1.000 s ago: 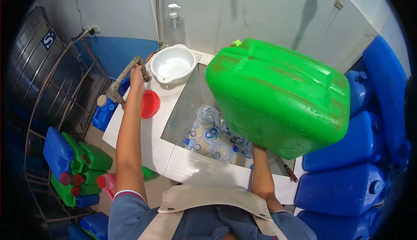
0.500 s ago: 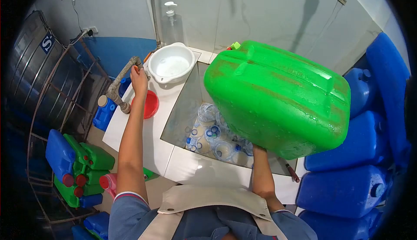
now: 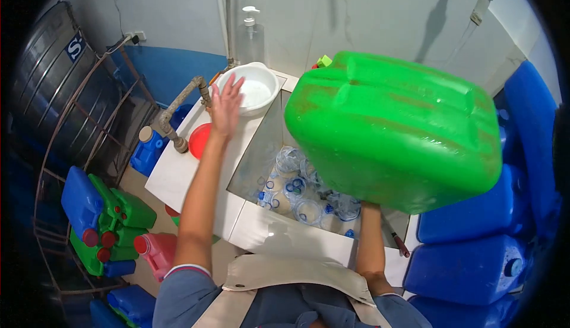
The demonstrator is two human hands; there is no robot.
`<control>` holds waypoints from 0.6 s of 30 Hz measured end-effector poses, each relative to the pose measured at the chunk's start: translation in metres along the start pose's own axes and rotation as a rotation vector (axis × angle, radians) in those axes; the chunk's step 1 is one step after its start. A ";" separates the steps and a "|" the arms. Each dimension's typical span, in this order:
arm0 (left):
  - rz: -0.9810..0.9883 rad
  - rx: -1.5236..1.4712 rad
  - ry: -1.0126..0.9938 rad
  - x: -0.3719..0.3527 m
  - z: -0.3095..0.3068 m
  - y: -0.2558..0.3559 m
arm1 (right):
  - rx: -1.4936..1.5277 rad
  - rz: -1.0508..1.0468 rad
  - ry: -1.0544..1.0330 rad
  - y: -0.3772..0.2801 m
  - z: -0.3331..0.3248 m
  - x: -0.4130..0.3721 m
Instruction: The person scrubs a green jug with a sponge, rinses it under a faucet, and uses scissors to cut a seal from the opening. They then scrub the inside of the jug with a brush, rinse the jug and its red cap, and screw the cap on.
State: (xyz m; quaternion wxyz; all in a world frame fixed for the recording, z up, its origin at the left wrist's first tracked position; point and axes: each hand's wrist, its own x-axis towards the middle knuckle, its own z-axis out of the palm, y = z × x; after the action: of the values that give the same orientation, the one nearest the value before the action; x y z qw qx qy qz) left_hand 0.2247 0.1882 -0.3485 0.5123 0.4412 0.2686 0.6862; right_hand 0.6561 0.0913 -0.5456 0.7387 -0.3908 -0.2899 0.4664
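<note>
A big green plastic jerry can [image 3: 398, 127] is held up over a tiled wash basin [image 3: 279, 230], wet and tilted. My right arm goes up underneath it and the hand itself is hidden behind the can. My left hand [image 3: 226, 105] hovers with spread fingers over the white counter, between a pipe tap [image 3: 189, 93] and a white bowl [image 3: 252, 90], holding nothing. A red lid [image 3: 199, 141] lies on the counter just below that hand. Several clear bottles with blue rings [image 3: 297, 191] lie in the basin.
Blue jerry cans [image 3: 475, 262] are stacked at the right. Green, blue and pink cans [image 3: 110, 221] lie on the floor at the left beside a metal rack [image 3: 77, 120] with a dark tank. A pump bottle [image 3: 252, 31] stands at the wall.
My left hand has let go of the pipe tap and moved right, opening over the counter near the white bowl. The green can has stayed up, shifting slightly.
</note>
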 end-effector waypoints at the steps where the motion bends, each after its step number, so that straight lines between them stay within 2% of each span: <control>1: 0.009 -0.204 0.016 0.001 0.013 -0.017 | -0.004 -0.005 -0.006 -0.005 0.001 0.004; 2: 0.019 -0.407 0.027 0.003 0.026 -0.051 | -0.002 -0.002 -0.007 -0.005 0.004 0.007; 3: 0.308 0.084 0.082 -0.010 0.030 -0.167 | -0.004 0.001 -0.001 -0.001 0.008 0.008; 4: 0.559 0.576 0.282 -0.022 0.035 -0.276 | -0.004 -0.001 0.007 0.007 0.014 0.008; 6: -0.127 -0.648 -0.083 -0.073 0.071 -0.189 | -0.006 -0.017 0.011 0.006 0.013 0.008; 8: -0.197 0.295 -0.208 -0.077 0.066 -0.143 | -0.013 -0.034 0.025 -0.008 -0.002 0.002; 10: -0.128 0.214 -0.128 -0.074 0.046 -0.109 | -0.035 -0.060 0.042 -0.028 -0.024 -0.004; 11: -0.006 0.859 -0.094 -0.072 0.025 -0.085 | -0.051 -0.077 0.051 -0.040 -0.036 -0.007; 12: 0.051 1.090 -0.053 -0.073 -0.003 -0.079 | -0.066 -0.098 0.058 -0.051 -0.047 -0.010; 13: 0.013 1.390 -0.052 -0.075 -0.024 -0.062 | -0.073 -0.115 0.068 -0.061 -0.056 -0.014; 14: 0.125 1.684 0.004 -0.084 -0.051 -0.062 | -0.088 -0.138 0.083 -0.070 -0.066 -0.017; 16: -0.041 1.823 -0.042 -0.096 -0.070 -0.036 | -0.122 -0.181 0.110 -0.082 -0.079 -0.022; 18: -0.029 1.983 -0.062 -0.109 -0.085 -0.030 | -0.175 -0.245 0.153 -0.091 -0.084 -0.025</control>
State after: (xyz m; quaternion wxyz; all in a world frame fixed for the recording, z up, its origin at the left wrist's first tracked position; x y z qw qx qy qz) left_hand 0.1731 0.1028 -0.4485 -0.0738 0.6847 0.7129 0.1326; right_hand 0.7548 0.0188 -0.5148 0.7732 -0.4494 -0.3179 0.3148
